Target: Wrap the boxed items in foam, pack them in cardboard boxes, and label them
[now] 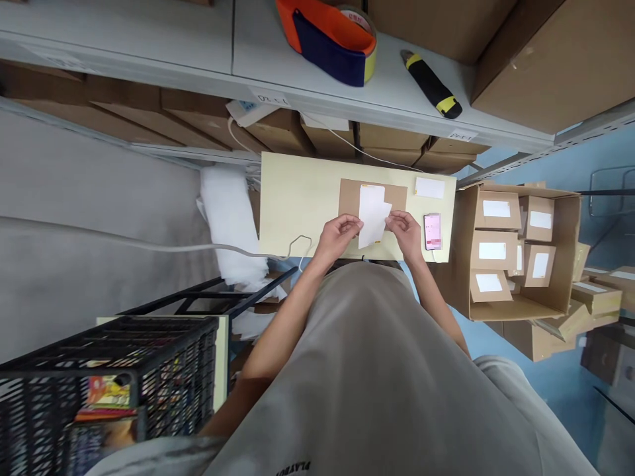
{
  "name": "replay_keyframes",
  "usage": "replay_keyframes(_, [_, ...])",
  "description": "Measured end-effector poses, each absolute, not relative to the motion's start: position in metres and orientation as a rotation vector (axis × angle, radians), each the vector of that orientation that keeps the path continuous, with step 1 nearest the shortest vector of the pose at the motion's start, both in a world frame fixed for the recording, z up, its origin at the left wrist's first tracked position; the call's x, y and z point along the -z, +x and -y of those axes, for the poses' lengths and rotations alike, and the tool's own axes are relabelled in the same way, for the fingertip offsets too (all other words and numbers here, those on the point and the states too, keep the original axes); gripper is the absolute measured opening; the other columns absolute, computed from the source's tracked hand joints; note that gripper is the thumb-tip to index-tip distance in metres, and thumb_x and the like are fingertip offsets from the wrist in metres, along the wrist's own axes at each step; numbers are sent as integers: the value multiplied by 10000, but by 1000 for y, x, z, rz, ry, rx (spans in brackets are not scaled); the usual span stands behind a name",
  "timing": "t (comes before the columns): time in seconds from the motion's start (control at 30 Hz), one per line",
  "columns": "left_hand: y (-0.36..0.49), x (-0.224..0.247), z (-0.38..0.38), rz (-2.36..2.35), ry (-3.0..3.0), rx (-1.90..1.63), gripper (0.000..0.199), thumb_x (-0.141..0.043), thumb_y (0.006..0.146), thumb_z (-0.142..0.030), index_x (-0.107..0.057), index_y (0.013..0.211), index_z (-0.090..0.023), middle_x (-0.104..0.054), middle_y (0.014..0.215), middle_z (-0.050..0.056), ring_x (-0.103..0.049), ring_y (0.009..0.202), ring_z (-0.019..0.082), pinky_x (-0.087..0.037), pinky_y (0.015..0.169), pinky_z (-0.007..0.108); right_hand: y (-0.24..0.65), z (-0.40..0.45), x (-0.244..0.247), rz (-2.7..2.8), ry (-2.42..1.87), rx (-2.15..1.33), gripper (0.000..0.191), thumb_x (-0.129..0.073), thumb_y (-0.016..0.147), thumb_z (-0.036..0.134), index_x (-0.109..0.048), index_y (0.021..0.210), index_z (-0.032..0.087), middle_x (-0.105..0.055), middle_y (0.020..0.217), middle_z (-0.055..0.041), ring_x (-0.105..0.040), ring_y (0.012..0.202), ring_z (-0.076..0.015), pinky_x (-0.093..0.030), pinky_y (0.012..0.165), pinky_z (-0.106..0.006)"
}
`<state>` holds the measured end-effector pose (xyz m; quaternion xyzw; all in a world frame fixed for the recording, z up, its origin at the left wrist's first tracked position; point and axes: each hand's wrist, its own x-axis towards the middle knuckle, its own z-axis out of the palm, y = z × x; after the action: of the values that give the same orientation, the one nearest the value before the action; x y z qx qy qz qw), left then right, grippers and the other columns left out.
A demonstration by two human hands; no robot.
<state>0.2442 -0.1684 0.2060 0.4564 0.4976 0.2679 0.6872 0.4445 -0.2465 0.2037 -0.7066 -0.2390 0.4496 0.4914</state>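
Both hands are over the pale yellow table (297,192), with a white paper label (372,215) between them. My left hand (341,233) pinches the label's left edge, fingers closed. At its right edge my right hand (404,231) has its thumb and fingertips closed on the paper. The label looks folded or made of two overlapping pieces; which, I cannot tell. Beneath it lies a flat brown cardboard piece (397,194). To the right are a small stack of white labels (429,188) and a phone (432,231) with a lit screen.
An open carton (559,251) at the right holds several labelled boxes. On the shelf (268,66) above are a tape dispenser (332,49) and a black-yellow cutter (431,84). White wrapping (231,225) stands left of the table, a black crate (173,370) at lower left.
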Motion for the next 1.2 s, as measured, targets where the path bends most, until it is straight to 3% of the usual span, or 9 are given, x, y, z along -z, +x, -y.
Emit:
replay_keyframes(0.2, [237,-206,165,-1096,1016,-597,531,-946,740,-694,-756,885,-220,-772,892,53,-702,814,196,-613,820,363,443,254,-203,565,-1731,-1163,410,-898,799,629,-795,944,259,-846,997,-62,-782,987,-258,-639,1015,-454])
replay_keyframes(0.5, [230,-209,158,-1088,1006,-541,538,-978,699,-696,-779,868,-225,-784,910,64,-686,831,201,-604,821,359,441,252,-206,642,-1744,-1200,497,-904,783,724,-795,922,259,-842,975,-43,-751,931,-225,-641,990,-416])
replay_keyframes(0.87, [241,-186,138,-1077,1019,-573,538,-984,697,-665,-788,896,-205,-796,918,80,-729,879,228,-637,863,379,456,232,-189,739,-1719,-1202,334,-836,820,574,-741,860,256,-774,877,-15,-715,852,-206,-617,892,-387])
replay_keyframes(1.2, [278,-148,87,-1117,1126,-639,311,-940,799,-428,-787,891,-174,-833,1021,86,-747,1037,256,-604,1005,389,494,186,-170,930,-1759,-1076,177,-800,880,412,-748,864,244,-797,1008,-49,-712,936,-231,-611,963,-410])
